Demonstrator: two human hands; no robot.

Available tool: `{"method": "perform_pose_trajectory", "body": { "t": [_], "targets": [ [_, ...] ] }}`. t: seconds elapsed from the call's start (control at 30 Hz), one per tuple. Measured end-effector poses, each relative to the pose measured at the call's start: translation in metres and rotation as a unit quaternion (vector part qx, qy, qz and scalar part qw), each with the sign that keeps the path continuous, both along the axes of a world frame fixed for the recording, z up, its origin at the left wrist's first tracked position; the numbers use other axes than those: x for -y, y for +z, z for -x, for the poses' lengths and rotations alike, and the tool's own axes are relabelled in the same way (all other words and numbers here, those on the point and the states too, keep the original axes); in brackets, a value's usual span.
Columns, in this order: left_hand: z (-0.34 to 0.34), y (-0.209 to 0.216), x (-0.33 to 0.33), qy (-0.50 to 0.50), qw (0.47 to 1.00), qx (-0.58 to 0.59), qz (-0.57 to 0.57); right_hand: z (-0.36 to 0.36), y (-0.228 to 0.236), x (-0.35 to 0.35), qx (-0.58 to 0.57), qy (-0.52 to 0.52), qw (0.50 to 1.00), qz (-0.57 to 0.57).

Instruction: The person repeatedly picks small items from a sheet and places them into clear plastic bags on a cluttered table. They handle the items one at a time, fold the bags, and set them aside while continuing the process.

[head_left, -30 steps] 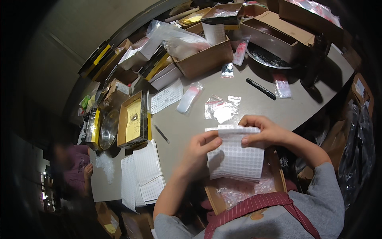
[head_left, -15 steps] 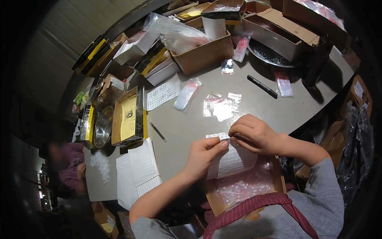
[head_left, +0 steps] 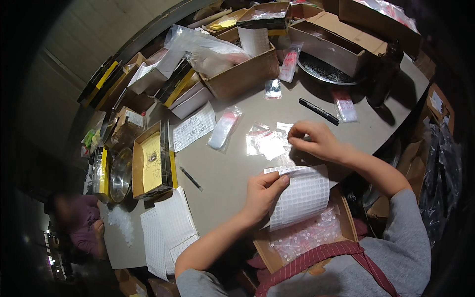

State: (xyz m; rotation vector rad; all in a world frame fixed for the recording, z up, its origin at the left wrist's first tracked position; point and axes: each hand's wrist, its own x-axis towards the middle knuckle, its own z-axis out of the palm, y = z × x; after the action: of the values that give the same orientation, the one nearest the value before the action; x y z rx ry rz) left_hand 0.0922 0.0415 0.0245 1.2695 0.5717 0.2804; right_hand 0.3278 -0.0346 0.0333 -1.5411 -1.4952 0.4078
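My left hand (head_left: 264, 197) pinches the upper left edge of a sheet of small round white stickers (head_left: 301, 194), whose top is folded over the fingers. Right of it and farther off, my right hand (head_left: 316, 141) is closed, fingertips drawn together beside a few small clear zip bags (head_left: 267, 143) on the table. Whatever those fingertips hold, if anything, is too small to make out. Below the sheet, a cardboard box (head_left: 350, 218) by my lap is filled with small bags bearing round white stickers (head_left: 307, 233).
On the grey table (head_left: 217, 173) lie a black marker (head_left: 318, 111), a pen (head_left: 191, 178), a bundle of bags (head_left: 225, 128) and more sticker sheets (head_left: 173, 218). Open boxes (head_left: 242, 74) crowd the back. A metal bowl (head_left: 121, 175) stands left, near another person (head_left: 86, 225).
My right hand has left the sheet's top edge and moved up toward the small bags. My left hand keeps the sheet, which now shows more fully. The view has shifted slightly.
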Motion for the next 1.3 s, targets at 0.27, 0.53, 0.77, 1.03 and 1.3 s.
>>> {"method": "perform_pose_trajectory", "body": {
  "t": [0.27,0.53,0.77,1.03,1.3],
  "targets": [
    [0.008,-0.006,-0.007,-0.016,0.999,-0.011,-0.049,-0.006,-0.030,-0.045,0.422,0.010,0.902,-0.086],
    [0.009,-0.013,-0.009,-0.027,0.998,-0.017,-0.046,0.001,0.026,0.014,0.326,0.094,0.941,0.006],
    [0.011,-0.010,-0.011,-0.025,1.000,0.002,-0.016,0.036,0.010,0.024,0.221,0.139,0.965,-0.025],
    [0.011,-0.012,-0.012,-0.040,0.997,0.017,-0.059,0.027,0.005,0.006,0.059,0.130,0.989,0.022],
    [0.010,-0.016,-0.014,-0.040,0.994,0.035,-0.095,0.009,-0.014,-0.056,0.417,0.077,0.900,-0.102]
  ]
}}
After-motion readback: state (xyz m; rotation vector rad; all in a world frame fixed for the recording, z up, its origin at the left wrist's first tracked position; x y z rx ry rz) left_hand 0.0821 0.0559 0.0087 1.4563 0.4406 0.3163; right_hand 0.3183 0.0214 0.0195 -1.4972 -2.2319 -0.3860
